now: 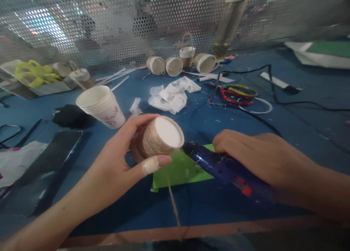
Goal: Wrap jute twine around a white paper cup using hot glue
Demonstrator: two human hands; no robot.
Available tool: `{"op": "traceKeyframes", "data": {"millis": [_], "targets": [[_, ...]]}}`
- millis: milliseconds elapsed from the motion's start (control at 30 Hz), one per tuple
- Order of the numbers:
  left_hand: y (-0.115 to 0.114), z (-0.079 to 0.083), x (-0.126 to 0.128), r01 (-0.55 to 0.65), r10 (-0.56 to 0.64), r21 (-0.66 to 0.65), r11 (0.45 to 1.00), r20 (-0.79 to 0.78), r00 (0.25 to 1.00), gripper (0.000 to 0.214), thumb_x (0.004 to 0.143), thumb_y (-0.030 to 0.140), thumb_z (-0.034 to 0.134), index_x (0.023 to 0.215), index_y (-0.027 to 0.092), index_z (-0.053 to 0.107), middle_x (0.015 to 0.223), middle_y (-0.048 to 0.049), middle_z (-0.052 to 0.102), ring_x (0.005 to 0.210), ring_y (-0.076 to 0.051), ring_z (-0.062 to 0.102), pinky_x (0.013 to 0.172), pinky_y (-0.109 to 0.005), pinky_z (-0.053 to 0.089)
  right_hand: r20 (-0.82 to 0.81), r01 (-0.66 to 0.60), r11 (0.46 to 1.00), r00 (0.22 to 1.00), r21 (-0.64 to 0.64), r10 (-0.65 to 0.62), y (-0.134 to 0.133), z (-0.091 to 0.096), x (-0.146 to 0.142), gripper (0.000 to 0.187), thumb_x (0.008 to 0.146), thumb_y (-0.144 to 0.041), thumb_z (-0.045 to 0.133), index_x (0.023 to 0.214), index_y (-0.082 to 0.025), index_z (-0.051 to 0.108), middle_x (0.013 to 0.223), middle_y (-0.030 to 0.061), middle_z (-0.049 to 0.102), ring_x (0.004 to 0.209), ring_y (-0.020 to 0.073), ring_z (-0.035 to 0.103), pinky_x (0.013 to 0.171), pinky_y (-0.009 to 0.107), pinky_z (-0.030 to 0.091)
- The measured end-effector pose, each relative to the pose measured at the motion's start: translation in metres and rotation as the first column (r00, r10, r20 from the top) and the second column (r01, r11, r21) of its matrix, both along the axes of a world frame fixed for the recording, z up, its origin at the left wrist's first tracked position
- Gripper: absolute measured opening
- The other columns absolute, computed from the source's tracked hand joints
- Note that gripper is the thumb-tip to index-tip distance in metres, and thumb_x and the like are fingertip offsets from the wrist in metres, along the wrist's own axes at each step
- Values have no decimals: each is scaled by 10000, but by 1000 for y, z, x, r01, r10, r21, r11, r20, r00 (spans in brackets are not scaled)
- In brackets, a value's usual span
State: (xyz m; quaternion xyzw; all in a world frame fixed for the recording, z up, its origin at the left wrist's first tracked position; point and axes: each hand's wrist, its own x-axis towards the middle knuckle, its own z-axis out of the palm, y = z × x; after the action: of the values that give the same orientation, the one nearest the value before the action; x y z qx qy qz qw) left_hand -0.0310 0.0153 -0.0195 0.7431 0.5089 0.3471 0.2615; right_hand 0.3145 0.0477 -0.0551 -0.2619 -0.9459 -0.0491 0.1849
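Head view: left fingers (138, 120) gripped a twine-wrapped cup (153, 140), right fingers (228, 141) curled round a glue gun (213, 163) beside it; gluing seemed underway, next needing steady aim.

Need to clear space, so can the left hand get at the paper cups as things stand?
Probably not: the left hand holds the twine-wrapped cup, though the paper cups are close by with nothing visibly between.

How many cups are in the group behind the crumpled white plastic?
4: the left cup, middle cup and right cup lie sideways; the upright cup stands between the last two. More may be hidden behind.
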Motion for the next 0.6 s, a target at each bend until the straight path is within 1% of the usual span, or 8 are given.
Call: {"op": "traceKeyframes", "data": {"millis": [100,200,267,333,367,433,500,600], "targets": [[0,-2,-2,11,4,118,993,-132,991,615,1008,496,979,1555,336,748,1552,-74,823,1410,-368,798,1137,-430,682,-42,38,999,998,36,-37,-1,2,-1,32,1174,-292,461,1199,-294,480,1030,1,710,611,202,641,537,414,379],[1,-6,-3,43,4,242,969,-191,982,583,998,364,971,1540,349,756,1553,-48,804,1436,-337,767,1190,-408,648,-88,38,997,996,64,-32,-2,2,-3,185,1267,-347,322,1189,-291,480,978,-18,696,594,186,614,552,412,392],[2,-7,-3,58,-6,267,962,-192,981,579,991,316,966,1532,356,765,1556,-37,796,1442,-328,756,1203,-397,631,-116,37,998,993,53,-30,-3,2,-4,216,1283,-358,299,1194,-292,484,970,-19,700,619,189,638,566,407,400],[2,-5,-2,48,-18,210,977,-146,989,571,991,368,987,1521,346,776,1538,-40,808,1402,-327,770,1157,-378,635,-128,43,999,991,31,-39,-3,1,-4,186,1275,-359,330,1196,-295,485,976,-14,715,637,195,655,575,407,397],[2,-3,-1,32,-19,147,989,-92,996,567,997,421,995,1514,333,779,1510,-42,826,1362,-322,788,1123,-367,642,-130,47,999,991,20,-44,-4,1,-4,159,1265,-355,357,1196,-297,488,974,-13,719,638,197,654,579,406,394],[1,0,1,-5,6,-19,1000,73,997,577,1019,534,984,1506,304,776,1432,-41,872,1273,-304,828,1061,-346,656,-128,44,999,991,9,-42,-3,0,-4,106,1238,-345,411,1190,-298,492,957,-16,709,633,196,638,578,404,384],[0,3,3,-10,53,-170,985,250,967,569,1051,591,949,1497,282,779,1389,-37,903,1241,-292,852,1027,-328,669,-130,21,1000,991,3,-21,-2,-1,-3,57,1198,-339,474,1151,-307,476,931,-24,687,636,198,624,570,398,375],[0,5,6,32,92,-286,958,409,908,607,1036,636,957,1490,266,797,1411,-42,910,1276,-304,858,1013,-321,675,-147,-22,999,989,27,26,-1,-2,-4,106,1125,-292,545,1085,-321,450,889,-34,659,628,202,606,551,398,338]]}}
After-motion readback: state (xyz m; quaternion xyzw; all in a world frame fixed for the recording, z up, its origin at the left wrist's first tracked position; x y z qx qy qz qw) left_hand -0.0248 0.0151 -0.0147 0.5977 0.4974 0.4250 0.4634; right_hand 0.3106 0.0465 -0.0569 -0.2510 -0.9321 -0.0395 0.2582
